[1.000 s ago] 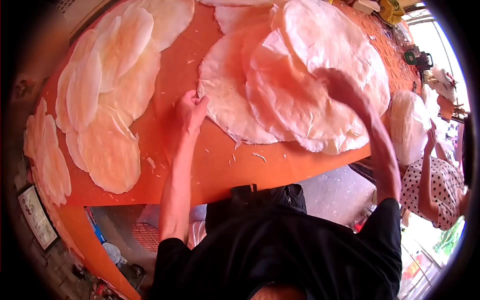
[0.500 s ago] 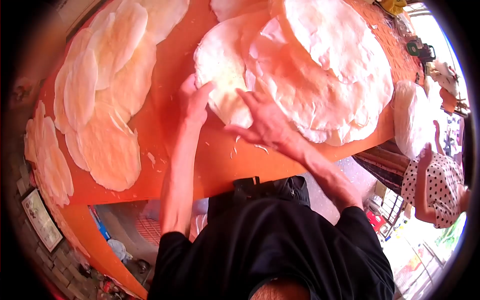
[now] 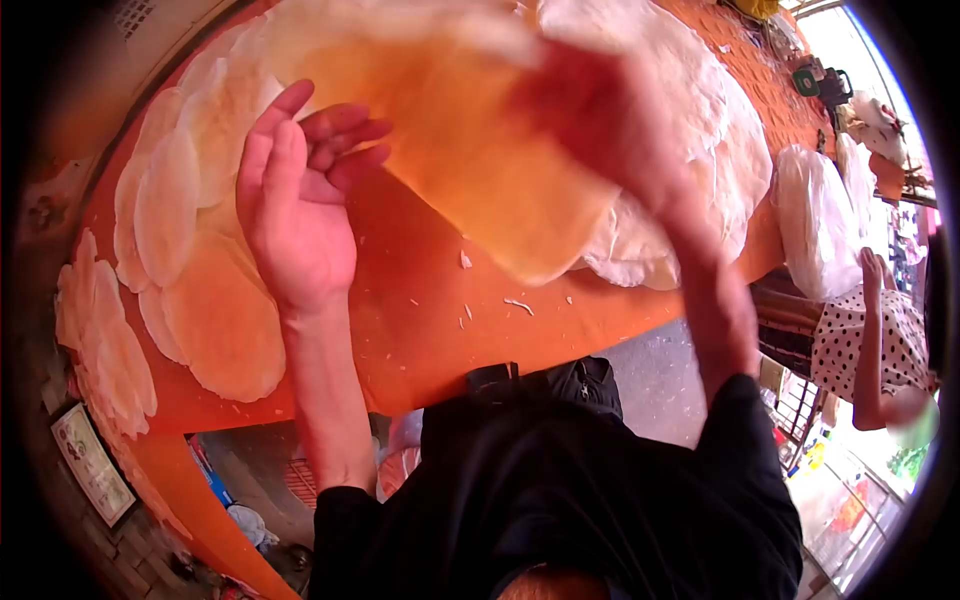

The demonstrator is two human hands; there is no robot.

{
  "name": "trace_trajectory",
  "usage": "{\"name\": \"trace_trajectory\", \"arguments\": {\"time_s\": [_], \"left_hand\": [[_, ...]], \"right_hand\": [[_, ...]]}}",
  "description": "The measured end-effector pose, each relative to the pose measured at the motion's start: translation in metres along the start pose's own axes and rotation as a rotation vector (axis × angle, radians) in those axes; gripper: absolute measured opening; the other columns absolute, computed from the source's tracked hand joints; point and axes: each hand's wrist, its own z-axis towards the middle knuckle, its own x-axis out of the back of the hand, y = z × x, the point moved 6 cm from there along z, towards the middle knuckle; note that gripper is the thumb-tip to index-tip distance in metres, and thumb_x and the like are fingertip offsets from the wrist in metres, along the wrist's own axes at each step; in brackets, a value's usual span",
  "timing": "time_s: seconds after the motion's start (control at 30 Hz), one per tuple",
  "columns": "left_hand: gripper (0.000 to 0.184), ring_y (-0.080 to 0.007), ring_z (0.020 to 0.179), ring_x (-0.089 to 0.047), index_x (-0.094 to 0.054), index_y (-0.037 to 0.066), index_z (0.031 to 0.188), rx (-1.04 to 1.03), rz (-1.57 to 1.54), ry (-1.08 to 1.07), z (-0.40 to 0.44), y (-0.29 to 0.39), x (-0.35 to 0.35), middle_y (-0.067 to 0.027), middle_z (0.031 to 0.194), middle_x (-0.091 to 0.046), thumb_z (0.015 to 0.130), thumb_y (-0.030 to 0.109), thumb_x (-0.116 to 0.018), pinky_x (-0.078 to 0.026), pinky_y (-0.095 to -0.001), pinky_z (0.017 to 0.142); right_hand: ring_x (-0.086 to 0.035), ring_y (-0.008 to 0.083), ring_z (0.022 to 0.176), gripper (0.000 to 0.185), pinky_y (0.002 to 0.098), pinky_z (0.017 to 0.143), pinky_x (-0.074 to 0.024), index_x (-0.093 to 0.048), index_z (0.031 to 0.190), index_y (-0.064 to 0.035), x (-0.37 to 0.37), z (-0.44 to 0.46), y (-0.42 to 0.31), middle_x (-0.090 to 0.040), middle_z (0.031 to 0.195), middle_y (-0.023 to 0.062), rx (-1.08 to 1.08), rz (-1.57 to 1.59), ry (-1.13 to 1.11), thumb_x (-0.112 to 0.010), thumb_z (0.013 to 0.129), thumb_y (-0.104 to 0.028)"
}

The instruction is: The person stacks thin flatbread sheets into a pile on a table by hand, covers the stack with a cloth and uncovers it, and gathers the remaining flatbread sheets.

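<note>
The right hand [image 3: 605,125] blurs against a thin sheet [image 3: 470,165]; its grip cannot be told. The left hand [image 3: 300,215], fingers parted, holds nothing visible beside it. The sheet seems raised above the worktop [image 3: 430,330], between the left pile [image 3: 160,215] and the right pile [image 3: 725,150]. Quick movement on one-sided support could fold or tear it.

Below my left hand [image 3: 300,215] is an orange table [image 3: 400,340] — past its edge, the grey floor [image 3: 655,385]. Far to the right of my right hand [image 3: 590,115] — one bright opening [image 3: 872,50] with white light.
</note>
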Motion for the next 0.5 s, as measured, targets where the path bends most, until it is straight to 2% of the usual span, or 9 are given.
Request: {"name": "trace_trajectory", "arguments": {"time_s": [0.03, 0.13, 0.2, 0.27, 0.37, 0.4, 0.43, 0.47, 0.5], "left_hand": [[0.035, -0.0271, 0.093, -0.069, -0.050, -0.003, 0.130, -0.017, 0.034, 0.026, 0.005, 0.003, 0.003, -0.0177, 0.105, -0.068, 0.102, 0.017, -0.050, -0.056, -0.0379, 0.081], [0.030, -0.0213, 0.081, -0.069, -0.056, -0.003, 0.122, 0.013, 0.185, 0.118, 0.002, -0.026, 0.050, -0.0135, 0.097, -0.070, 0.101, 0.018, -0.056, -0.056, -0.0300, 0.072], [0.031, -0.0180, 0.083, -0.067, -0.057, 0.000, 0.124, 0.109, 0.381, 0.222, -0.001, -0.057, 0.080, -0.0093, 0.096, -0.068, 0.100, 0.021, -0.057, -0.054, -0.0283, 0.073], [0.035, -0.0167, 0.083, -0.067, -0.058, -0.002, 0.123, 0.133, 0.578, 0.238, -0.003, -0.086, 0.110, -0.0078, 0.095, -0.068, 0.099, 0.023, -0.059, -0.054, -0.0281, 0.072], [0.040, -0.0169, 0.087, -0.066, -0.057, -0.004, 0.124, 0.101, 1.030, 0.179, -0.003, -0.123, 0.149, -0.0089, 0.100, -0.066, 0.097, 0.026, -0.062, -0.054, -0.0291, 0.071], [0.042, -0.0180, 0.090, -0.066, -0.057, -0.004, 0.124, 0.081, 1.207, 0.145, -0.005, -0.132, 0.159, -0.0103, 0.105, -0.066, 0.096, 0.027, -0.062, -0.055, -0.0297, 0.071], [0.044, -0.0231, 0.101, -0.064, -0.057, -0.004, 0.125, 0.011, 1.358, 0.095, -0.005, -0.128, 0.154, -0.0145, 0.114, -0.063, 0.095, 0.027, -0.062, -0.054, -0.0332, 0.078], [0.046, -0.0282, 0.111, -0.061, -0.058, -0.005, 0.126, -0.068, 1.509, 0.054, -0.006, -0.124, 0.149, -0.0186, 0.124, -0.060, 0.094, 0.028, -0.062, -0.054, -0.0367, 0.085], [0.046, -0.0309, 0.116, -0.058, -0.057, -0.005, 0.126, -0.151, 1.640, 0.009, -0.009, -0.126, 0.149, -0.0199, 0.127, -0.058, 0.093, 0.028, -0.062, -0.051, -0.0390, 0.090]], "right_hand": [[-0.069, 0.0104, 0.079, 0.018, 0.0293, 0.070, -0.0563, -0.072, 0.104, -0.0048, 0.038, 0.018, 0.015, -0.075, 0.088, 0.0035, 0.108, -0.050, 0.150, -0.069, 0.087, -0.010], [-0.066, 0.0135, 0.070, 0.024, 0.0276, 0.060, -0.0543, -0.068, 0.106, -0.0017, 0.128, 0.025, -0.055, -0.072, 0.087, 0.0100, 0.362, -0.203, 0.457, -0.049, 0.091, 0.002], [-0.066, 0.0163, 0.070, 0.022, 0.0313, 0.059, -0.0536, -0.069, 0.105, -0.0030, 0.162, 0.004, -0.114, -0.072, 0.087, 0.0110, 0.555, -0.342, 0.457, -0.053, 0.090, -0.002], [-0.068, 0.0196, 0.075, 0.021, 0.0337, 0.063, -0.0545, -0.070, 0.106, -0.0059, 0.173, -0.004, -0.110, -0.073, 0.091, 0.0119, 0.593, -0.461, 0.372, -0.056, 0.092, -0.008], [-0.073, 0.0215, 0.091, 0.021, 0.0330, 0.074, -0.0576, -0.072, 0.112, -0.0095, 0.180, -0.015, -0.011, -0.074, 0.103, 0.0112, 0.190, -0.867, 0.352, -0.057, 0.097, -0.014], [-0.072, 0.0236, 0.092, 0.026, 0.0358, 0.076, -0.0572, -0.069, 0.116, -0.0104, 0.139, -0.010, -0.006, -0.073, 0.104, 0.0114, 0.165, -0.979, 0.181, -0.057, 0.094, -0.011], [-0.070, 0.0257, 0.092, 0.032, 0.0386, 0.077, -0.0567, -0.067, 0.121, -0.0113, 0.094, -0.009, 0.005, -0.072, 0.105, 0.0116, 0.138, -1.085, 0.006, -0.057, 0.090, -0.008], [-0.068, 0.0311, 0.093, 0.043, 0.0431, 0.081, -0.0542, -0.063, 0.126, -0.0119, 0.067, -0.008, 0.059, -0.071, 0.104, 0.0109, 0.095, -1.042, -0.168, -0.060, 0.083, -0.006], [-0.067, 0.0336, 0.097, 0.041, 0.0445, 0.086, -0.0520, -0.064, 0.125, -0.0090, 0.038, -0.012, 0.089, -0.071, 0.105, 0.0142, -0.080, -0.947, -0.359, -0.065, 0.085, -0.015]]}}
